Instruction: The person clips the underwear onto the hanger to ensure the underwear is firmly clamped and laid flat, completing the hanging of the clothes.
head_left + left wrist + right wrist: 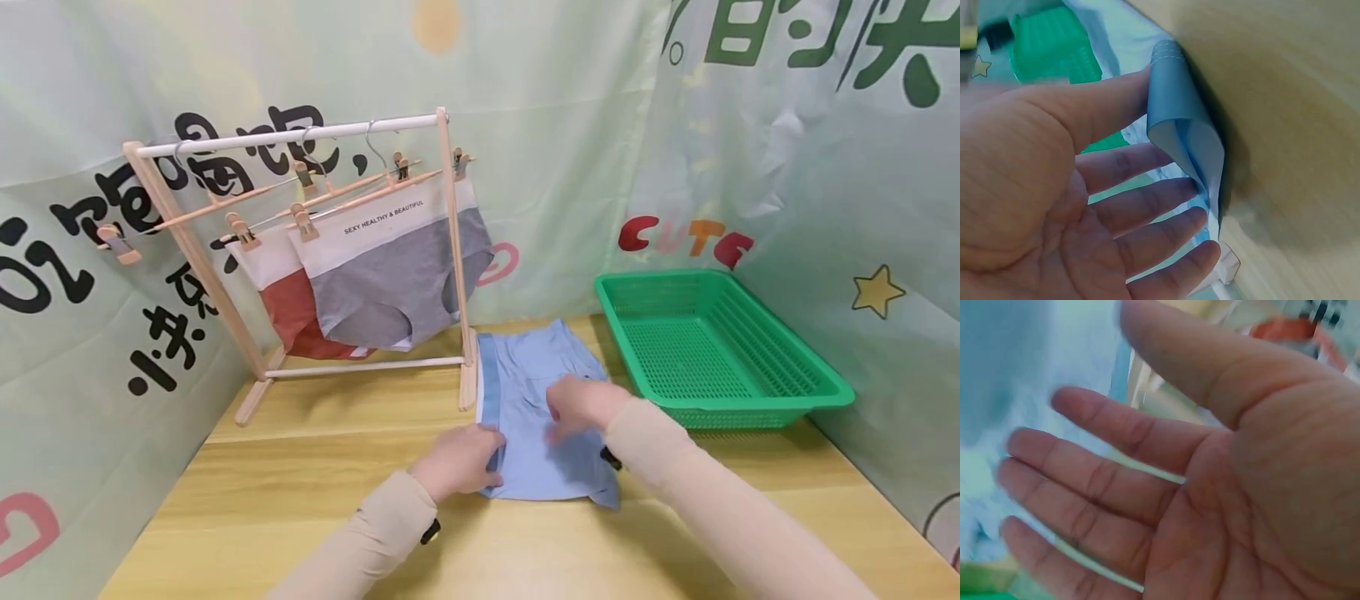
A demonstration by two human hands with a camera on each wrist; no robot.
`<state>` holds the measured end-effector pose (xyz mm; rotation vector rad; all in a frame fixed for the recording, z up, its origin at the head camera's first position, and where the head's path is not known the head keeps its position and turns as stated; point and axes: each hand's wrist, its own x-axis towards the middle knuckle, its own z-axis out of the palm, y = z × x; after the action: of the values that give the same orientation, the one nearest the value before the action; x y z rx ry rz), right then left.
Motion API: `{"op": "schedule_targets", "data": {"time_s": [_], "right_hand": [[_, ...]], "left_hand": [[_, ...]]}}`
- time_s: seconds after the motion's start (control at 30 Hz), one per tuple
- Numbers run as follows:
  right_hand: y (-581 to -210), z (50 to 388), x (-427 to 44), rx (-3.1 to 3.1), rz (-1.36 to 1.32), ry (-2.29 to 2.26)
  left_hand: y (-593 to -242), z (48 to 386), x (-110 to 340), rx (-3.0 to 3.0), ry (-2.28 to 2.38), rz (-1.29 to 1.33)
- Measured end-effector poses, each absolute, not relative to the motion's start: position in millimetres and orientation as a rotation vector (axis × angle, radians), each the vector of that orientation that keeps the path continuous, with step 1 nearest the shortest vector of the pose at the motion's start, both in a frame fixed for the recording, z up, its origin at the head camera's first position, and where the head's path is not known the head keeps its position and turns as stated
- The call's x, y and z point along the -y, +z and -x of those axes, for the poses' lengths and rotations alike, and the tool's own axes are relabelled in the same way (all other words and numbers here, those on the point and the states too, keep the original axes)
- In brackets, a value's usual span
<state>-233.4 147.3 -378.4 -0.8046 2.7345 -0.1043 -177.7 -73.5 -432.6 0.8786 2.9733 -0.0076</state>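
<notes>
Light blue boxer briefs (536, 417) lie on the table, their darker blue waistband (491, 379) toward the rack. At the waistband's near end is my left hand (461, 460); its thumb and fairly straight fingers touch the band. In the left wrist view the waistband (1175, 94) bends into a raised fold, hiding the tips of the thumb and index finger of the left hand (1085, 169). Over the middle of the briefs hovers my right hand (581, 404). The right wrist view shows this right hand (1166, 475) blurred, palm visible, fingers spread and holding nothing.
A wooden rack (457, 250) stands at the back left, with grey briefs (397, 275) and rust-red briefs (292, 312) clipped to hangers. One hanger (217, 204) carries nothing. At right sits a green plastic basket (742, 408). Printed cloth (540, 125) encloses the table.
</notes>
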Motion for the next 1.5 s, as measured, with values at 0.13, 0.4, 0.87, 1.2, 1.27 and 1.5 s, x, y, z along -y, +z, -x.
{"op": "schedule_targets", "data": {"time_s": [0.13, 0.4, 0.87, 1.2, 1.27, 1.5], "right_hand": [[-393.8, 203.7, -161.0, -2.738, 0.821, -0.155], [-405.5, 189.1, -193.0, -2.81, 0.822, -0.158], [-400.0, 215.5, -187.1, -2.759, 0.755, -0.244], [-428.6, 196.0, -192.2, -2.704, 0.609, -0.336], [-428.2, 196.5, -193.2, -2.72, 0.605, -0.331], [-424.0, 205.6, -200.1, -2.735, 0.546, -0.313]], "left_hand": [[-429.8, 182.8, 73.7, -2.976, -0.016, -0.9], [-426.9, 191.4, 72.4, -2.967, 0.025, -0.879], [-406.6, 296.2, 26.7, -2.939, 0.151, -0.829], [-439.1, 339.3, 16.5, -2.809, 0.184, -0.484], [-438.3, 346.3, 14.7, -2.803, 0.194, -0.47], [-434.6, 363.7, 4.2, -2.796, 0.17, -0.463]]}}
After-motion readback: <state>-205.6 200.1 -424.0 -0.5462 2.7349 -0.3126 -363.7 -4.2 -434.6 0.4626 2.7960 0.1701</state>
